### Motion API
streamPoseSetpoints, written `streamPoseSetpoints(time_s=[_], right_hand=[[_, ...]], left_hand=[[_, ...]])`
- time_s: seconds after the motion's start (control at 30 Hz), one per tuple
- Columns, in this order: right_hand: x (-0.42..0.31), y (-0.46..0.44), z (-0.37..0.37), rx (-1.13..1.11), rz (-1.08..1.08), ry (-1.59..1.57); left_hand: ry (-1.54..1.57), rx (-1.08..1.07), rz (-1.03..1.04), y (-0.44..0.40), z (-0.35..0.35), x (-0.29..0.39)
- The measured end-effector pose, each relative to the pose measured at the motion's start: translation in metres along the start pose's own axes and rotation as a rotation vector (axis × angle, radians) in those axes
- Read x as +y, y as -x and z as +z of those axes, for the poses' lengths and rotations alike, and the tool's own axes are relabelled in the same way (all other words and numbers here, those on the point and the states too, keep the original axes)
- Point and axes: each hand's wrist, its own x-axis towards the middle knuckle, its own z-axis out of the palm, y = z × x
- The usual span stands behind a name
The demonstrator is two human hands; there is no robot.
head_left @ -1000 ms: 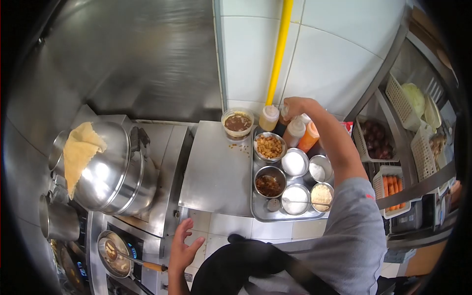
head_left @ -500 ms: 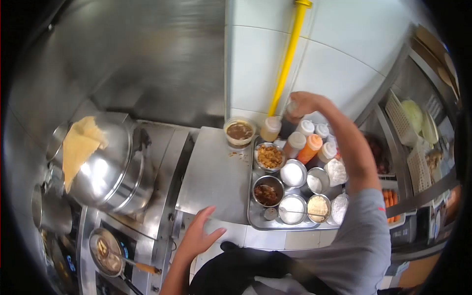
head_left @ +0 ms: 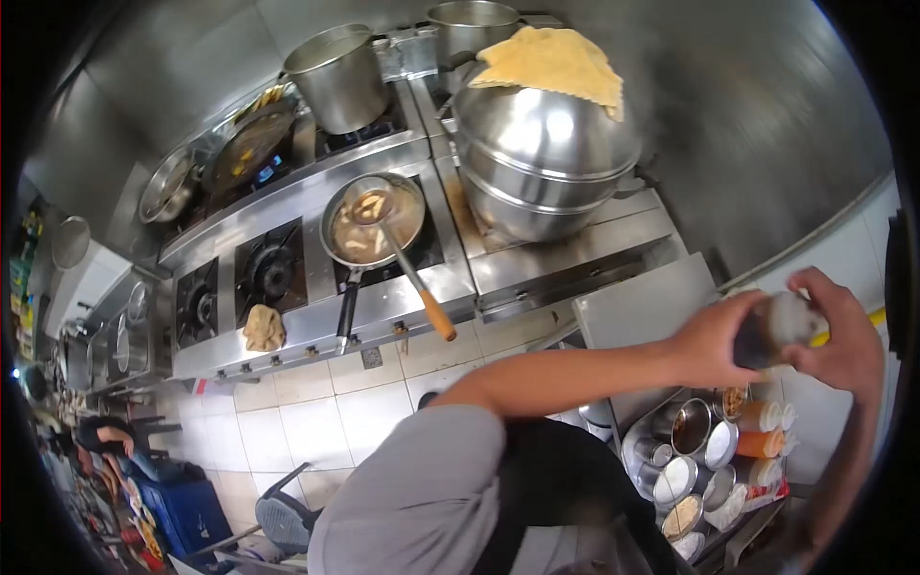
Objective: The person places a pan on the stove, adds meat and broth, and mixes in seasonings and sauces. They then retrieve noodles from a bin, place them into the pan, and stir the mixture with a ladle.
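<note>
My left hand [head_left: 714,340] is wrapped round a squeeze bottle of dark sauce [head_left: 754,343], held up over the right side of the worktop. At the bottle's pale top, my right hand [head_left: 836,335] grips with fingers and thumb bent around it. The bottle is tilted, and its nozzle cannot be made out. Below both hands lies a metal tray [head_left: 632,450] with steel bowls of white powder, a tan powder and brown bits. Orange and pale squeeze bottles [head_left: 762,444] stand along its far side.
A frying pan [head_left: 414,228] with brown liquid sits on the stove, a wooden-handled ladle [head_left: 422,287] resting in it. Beside it is a big domed steel pot [head_left: 546,182] with a yellow cloth [head_left: 556,67] on top. A stool [head_left: 283,513] stands lower left; people are farther off.
My view has swung left toward the stove. The dark bottle has been lifted from among the other bottles by my right hand, and my left hand, open before, now grips it too.
</note>
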Motion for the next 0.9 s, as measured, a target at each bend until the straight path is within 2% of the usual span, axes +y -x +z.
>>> streamPoseSetpoints(time_s=[0.07,0.13,0.17,0.2,0.27,0.3,0.33,0.4,0.43,0.47,0.53,0.6,0.63,0.7,0.73,0.8,0.87,0.9], right_hand=[[-0.023,-0.027,0.038,0.056,-0.208,-0.219],[-0.046,-0.051,0.098,0.202,-0.305,-0.868],[-0.038,-0.081,0.144,0.093,-0.269,-1.012],[-0.072,-0.106,0.195,0.144,-0.081,-1.023],[-0.109,-0.164,0.337,0.002,-0.227,-0.875],[-0.146,-0.183,0.369,-0.317,-0.001,-0.76],[-0.172,-0.204,0.426,-0.476,0.093,-1.005],[-0.223,-0.227,0.482,-0.966,0.406,-1.702],[-0.232,-0.234,0.505,-0.971,0.411,-1.703],[-0.241,-0.243,0.524,-0.976,0.342,-1.582],[-0.258,-0.252,0.525,-0.97,0.281,-1.47],[-0.261,-0.244,0.482,-0.821,0.172,-1.088],[-0.264,-0.235,0.461,-0.817,0.182,-1.087],[-0.267,-0.221,0.427,-0.555,0.059,-0.559],[-0.257,-0.222,0.436,-0.55,0.067,-0.555],[-0.234,-0.22,0.462,-0.044,-0.223,-0.172],[-0.229,-0.211,0.469,0.0,-0.282,-0.197],[-0.237,-0.207,0.462,0.043,-0.343,-0.231]], left_hand=[[-0.121,0.108,-0.027,0.048,-0.062,0.009],[-0.207,0.158,-0.13,0.104,-0.127,0.035],[-0.211,0.181,-0.19,0.126,-0.161,0.053],[-0.296,0.308,-0.166,0.151,-0.187,0.073],[-0.471,0.471,-0.231,0.204,-0.236,0.1],[-0.586,0.531,-0.296,0.226,-0.262,0.118],[-0.694,0.585,-0.342,0.248,-0.287,0.126],[-0.765,0.729,-0.467,0.29,-0.33,0.14],[-0.858,0.805,-0.582,0.312,-0.349,0.143],[-0.858,0.803,-0.585,0.331,-0.369,0.145],[-1.099,0.797,-0.765,0.363,-0.407,0.149],[-1.116,0.785,-0.858,0.39,-0.435,0.15],[-1.144,0.784,-0.937,0.4,-0.45,0.149],[-1.225,0.72,-0.905,0.417,-0.476,0.142],[-1.311,0.663,-0.87,0.423,-0.487,0.136],[-1.34,0.618,-0.874,0.424,-0.505,0.13],[-1.373,0.58,-0.878,0.415,-0.521,0.127],[-1.397,0.528,-0.95,0.405,-0.527,0.125]])
